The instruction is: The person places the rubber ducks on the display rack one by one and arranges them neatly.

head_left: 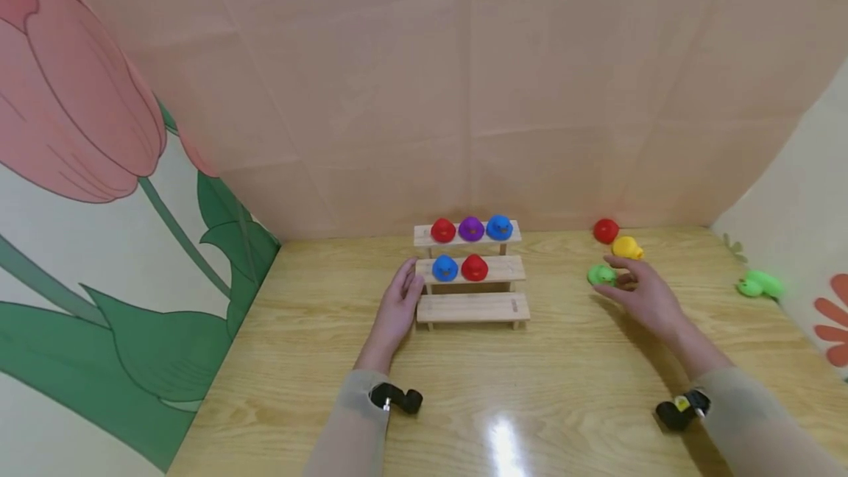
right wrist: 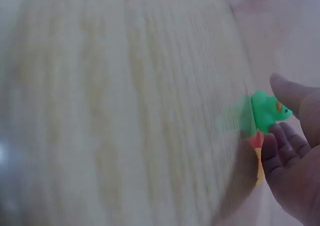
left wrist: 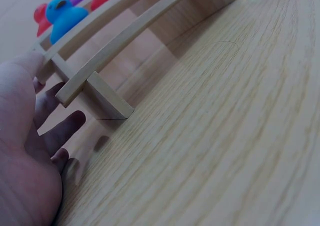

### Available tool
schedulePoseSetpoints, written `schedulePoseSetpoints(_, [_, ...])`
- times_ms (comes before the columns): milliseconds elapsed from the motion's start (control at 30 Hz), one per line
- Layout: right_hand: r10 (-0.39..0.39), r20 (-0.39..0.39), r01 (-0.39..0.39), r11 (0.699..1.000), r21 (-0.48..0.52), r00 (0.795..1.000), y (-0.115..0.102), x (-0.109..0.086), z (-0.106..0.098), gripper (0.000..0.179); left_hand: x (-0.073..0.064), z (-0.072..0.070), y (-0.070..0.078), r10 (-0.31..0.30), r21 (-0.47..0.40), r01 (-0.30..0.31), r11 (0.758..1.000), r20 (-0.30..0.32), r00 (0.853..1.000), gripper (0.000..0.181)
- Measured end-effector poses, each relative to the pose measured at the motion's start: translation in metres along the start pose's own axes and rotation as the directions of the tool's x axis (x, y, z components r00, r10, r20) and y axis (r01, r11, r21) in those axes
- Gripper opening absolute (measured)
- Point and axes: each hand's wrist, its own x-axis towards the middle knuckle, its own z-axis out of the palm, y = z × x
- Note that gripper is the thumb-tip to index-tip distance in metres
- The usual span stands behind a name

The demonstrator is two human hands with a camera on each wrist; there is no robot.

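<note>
A three-tier wooden stand (head_left: 473, 308) holds a red, a purple (head_left: 471, 229) and a blue duck on its top step. On the middle step sit a blue duck (head_left: 445, 268) and a red duck (head_left: 475, 267); the lowest step is bare. My left hand (head_left: 398, 300) is at the stand's left end, its thumb by the middle step and its other fingers loosely spread below. Over at the right, a green duck (right wrist: 264, 110) sits on the table between the parted thumb and fingers of my right hand (head_left: 642, 293). Whether they touch it is unclear.
Behind the green duck lie a yellow duck (head_left: 626, 247) and a red duck (head_left: 606, 230). Another green toy (head_left: 759, 283) lies near the table's right edge. A pinkish cloth backdrop (head_left: 464, 94) rises behind the wooden table (head_left: 318, 389), with printed panels at both sides.
</note>
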Motion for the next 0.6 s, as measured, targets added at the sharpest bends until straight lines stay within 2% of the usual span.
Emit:
schedulePoseSetpoints(300, [-0.032,0.027,0.032,0.999,0.008,0.999,-0.004,0.008,0.006,0.071,0.002,0.0,0.0,-0.001,0.01,0.001,1.0,0.003,1.0,0.066])
schedulePoseSetpoints(500, [0.016,0.07,-0.017,1.0,0.016,0.997,-0.002,0.012,0.009,0.076,0.001,0.0,0.0,-0.002,0.006,0.002,1.0,0.007,1.0,0.064])
schedulePoseSetpoints(600, [0.031,0.085,-0.032,0.999,0.01,0.996,0.0,0.012,0.01,0.073,0.001,0.0,0.0,0.001,0.008,-0.001,1.0,0.008,1.0,0.066])
